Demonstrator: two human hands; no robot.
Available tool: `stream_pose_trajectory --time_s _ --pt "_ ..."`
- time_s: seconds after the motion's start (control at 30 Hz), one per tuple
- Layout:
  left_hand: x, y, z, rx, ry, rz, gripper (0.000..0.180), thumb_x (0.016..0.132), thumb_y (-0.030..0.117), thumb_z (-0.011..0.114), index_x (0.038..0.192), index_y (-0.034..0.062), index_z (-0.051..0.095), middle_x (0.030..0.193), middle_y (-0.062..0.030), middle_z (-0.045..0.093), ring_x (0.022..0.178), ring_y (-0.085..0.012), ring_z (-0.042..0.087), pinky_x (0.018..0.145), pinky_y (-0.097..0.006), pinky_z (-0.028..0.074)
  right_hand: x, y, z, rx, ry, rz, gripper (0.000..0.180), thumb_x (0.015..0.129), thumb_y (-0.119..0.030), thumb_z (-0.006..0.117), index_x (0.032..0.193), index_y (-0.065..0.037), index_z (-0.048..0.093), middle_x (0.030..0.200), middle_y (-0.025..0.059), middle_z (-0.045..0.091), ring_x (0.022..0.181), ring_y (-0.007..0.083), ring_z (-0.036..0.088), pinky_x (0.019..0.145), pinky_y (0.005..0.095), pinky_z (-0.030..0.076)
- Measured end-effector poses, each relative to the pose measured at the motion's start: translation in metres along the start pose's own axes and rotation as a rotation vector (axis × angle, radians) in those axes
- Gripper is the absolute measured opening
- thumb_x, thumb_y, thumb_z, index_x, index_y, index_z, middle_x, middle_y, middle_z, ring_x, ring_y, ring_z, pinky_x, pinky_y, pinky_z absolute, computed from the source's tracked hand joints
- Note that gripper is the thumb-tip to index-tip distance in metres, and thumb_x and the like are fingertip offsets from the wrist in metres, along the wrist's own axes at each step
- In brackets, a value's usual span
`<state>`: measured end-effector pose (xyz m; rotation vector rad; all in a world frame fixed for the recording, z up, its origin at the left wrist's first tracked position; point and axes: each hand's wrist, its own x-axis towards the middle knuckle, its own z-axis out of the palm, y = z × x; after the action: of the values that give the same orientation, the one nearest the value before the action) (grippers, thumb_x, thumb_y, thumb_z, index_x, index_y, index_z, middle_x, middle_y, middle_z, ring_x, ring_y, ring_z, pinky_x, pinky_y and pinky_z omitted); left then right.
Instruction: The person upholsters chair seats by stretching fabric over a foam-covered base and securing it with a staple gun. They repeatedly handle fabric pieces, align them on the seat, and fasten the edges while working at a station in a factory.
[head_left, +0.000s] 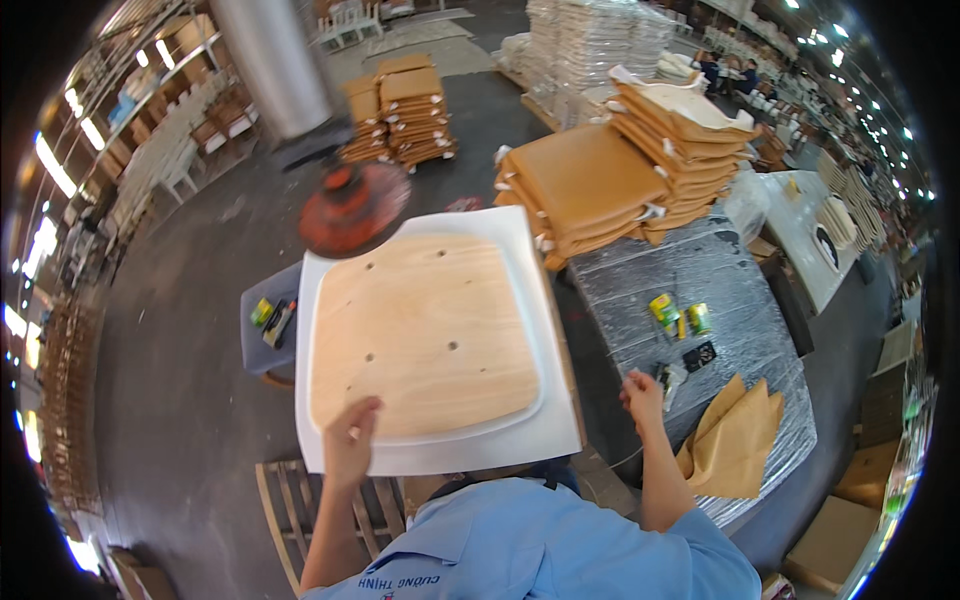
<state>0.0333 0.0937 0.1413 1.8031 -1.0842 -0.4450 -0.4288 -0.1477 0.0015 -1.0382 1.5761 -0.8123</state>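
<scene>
Blue shirt (520, 540), left hand (348, 442) unclenched, right hand (642, 397) bunched, squarish panel (415, 318), broader edge nearest

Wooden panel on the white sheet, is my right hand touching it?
Apart. The head view shows white sheet and dark floor between the right hand and the wooden panel.

Grey column (275, 65), plastic-wrapped stack (592, 60), white chairs (350, 22), cardboard box (832, 537)

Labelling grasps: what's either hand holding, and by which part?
Left hand, at the wooden panel: nothing visible in it. Right hand: curled; can't tell whether it pinches something small.
</scene>
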Motion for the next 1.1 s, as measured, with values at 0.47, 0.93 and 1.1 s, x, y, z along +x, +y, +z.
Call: stream_pose_trajectory --time_s 0.47,0.93,1.1 --pt "0.065 -0.167 -0.103 -0.081 0.31 -0.255 0.034 0.106 0.014 0.056 0.134 -0.0029 0.066 0.134 -0.0138 0.068 0.115 -0.0222 0.066 0.1 -0.035 0.052 -0.015 -0.075 0.147 -0.322 0.149 -0.484 0.028 0.089 -0.02 0.078 0.113 -0.005 0.077 0.097 0.0133 0.079 0.088 0.0228 0.076 0.083 0.0367 0.059" --pt "0.119 -0.174 -0.118 -0.93 -0.012 -0.622 0.034 0.101 -0.001 0.055 0.133 0.001 0.063 0.115 -0.0119 0.074 0.101 -0.0229 0.073 0.09 -0.04 0.062 0.004 -0.096 0.166 -0.499 0.095 -0.286 0.033 0.093 -0.039 0.072 0.109 -0.011 0.082 0.105 0.0173 0.078 0.099 0.0312 0.076 0.089 0.039 0.057" --pt "0.122 -0.185 -0.107 -0.904 -0.123 -0.6 0.033 0.1 0.001 0.059 0.134 -0.0011 0.062 0.12 -0.0128 0.074 0.103 -0.0243 0.074 0.089 -0.042 0.063 0.014 -0.095 0.177 -0.589 0.106 -0.273 0.038 0.088 -0.043 0.076 0.105 -0.01 0.082 0.09 0.0189 0.077 0.088 0.0344 0.076 0.079 0.0417 0.057"
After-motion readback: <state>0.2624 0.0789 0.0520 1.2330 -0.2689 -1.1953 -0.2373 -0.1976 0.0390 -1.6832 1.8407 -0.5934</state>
